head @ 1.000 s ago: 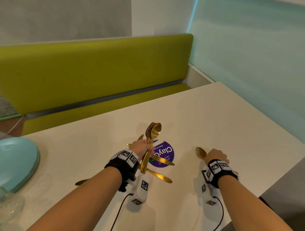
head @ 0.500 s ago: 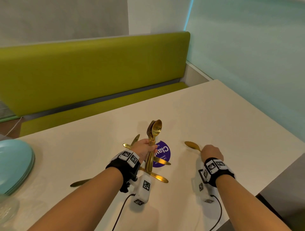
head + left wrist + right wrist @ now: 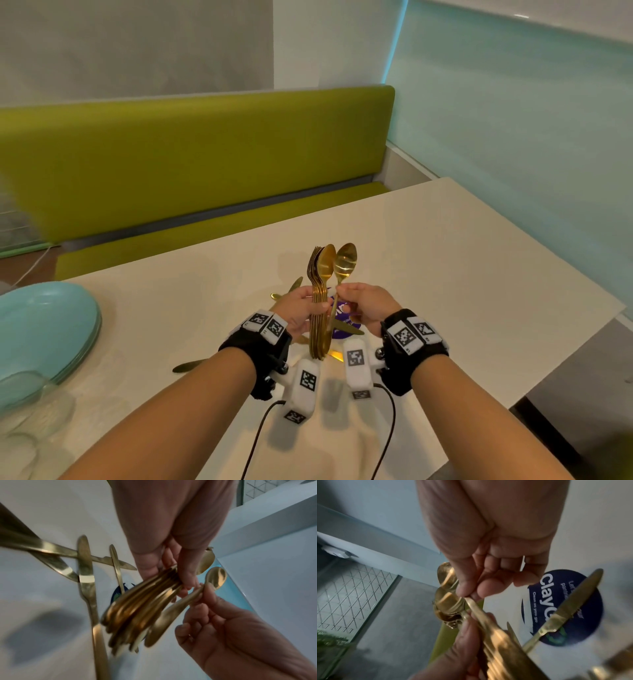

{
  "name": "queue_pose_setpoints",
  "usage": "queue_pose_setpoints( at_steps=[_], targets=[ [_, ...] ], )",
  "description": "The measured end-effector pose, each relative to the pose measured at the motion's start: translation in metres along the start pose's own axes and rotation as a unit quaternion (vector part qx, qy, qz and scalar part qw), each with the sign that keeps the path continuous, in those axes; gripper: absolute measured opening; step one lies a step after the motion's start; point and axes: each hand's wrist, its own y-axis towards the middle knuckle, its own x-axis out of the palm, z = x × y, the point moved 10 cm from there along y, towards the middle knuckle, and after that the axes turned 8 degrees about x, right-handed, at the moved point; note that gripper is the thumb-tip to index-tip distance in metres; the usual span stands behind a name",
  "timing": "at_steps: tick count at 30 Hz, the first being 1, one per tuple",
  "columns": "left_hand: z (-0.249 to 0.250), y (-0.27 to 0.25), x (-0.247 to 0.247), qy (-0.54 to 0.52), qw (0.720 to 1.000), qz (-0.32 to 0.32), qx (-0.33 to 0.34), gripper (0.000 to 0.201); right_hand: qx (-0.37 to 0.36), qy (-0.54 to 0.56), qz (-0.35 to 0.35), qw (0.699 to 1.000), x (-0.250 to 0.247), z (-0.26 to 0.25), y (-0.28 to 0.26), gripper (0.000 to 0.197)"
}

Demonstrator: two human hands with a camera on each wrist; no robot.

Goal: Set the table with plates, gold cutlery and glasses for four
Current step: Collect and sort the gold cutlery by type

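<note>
My left hand grips an upright bundle of gold forks and spoons above the middle of the white table. My right hand pinches the neck of a single gold spoon and holds it right beside the bundle, bowl up. In the left wrist view the bundle's handles fan out below my left hand, and my right hand pinches the lone spoon. Gold knives lie crossed on the table. A stack of pale blue plates sits at the left.
A round purple sticker lies on the table under a gold knife. Clear glasses stand at the near left by the plates. A green bench runs behind the table; a frosted wall is to the right.
My right hand lifted the lone gold spoon off the table and carried it left, up against the bundle in my left hand. The left hand raised the bundle slightly.
</note>
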Motion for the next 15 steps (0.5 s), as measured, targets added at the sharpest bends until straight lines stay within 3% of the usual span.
queue_pose_setpoints(
  at_steps=[15],
  targets=[
    [-0.033, -0.141, -0.077, -0.021, 0.999, 0.031, 0.034, 0.032, -0.055, -0.096, 0.044, 0.993, 0.111, 0.055, -0.119, 0.007]
  ],
)
